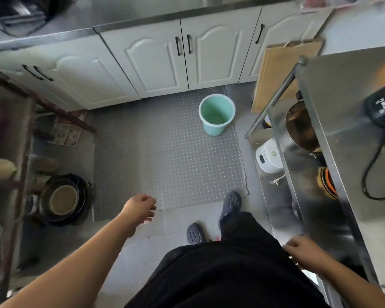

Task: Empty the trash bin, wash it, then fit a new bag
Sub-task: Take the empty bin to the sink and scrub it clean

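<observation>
We note the bin [216, 114] upright, bagless, upper centre by the cabinets [164, 61], both hands empty, left hand [140, 207] and right hand [302, 250] loosely curled, and advise gripping its rim squarely when lifting.

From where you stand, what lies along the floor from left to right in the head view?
Stack of round black pans → grey checker-plate metal floor mat → empty mint-green plastic trash bin → white rice cooker under the steel shelf rack.
</observation>
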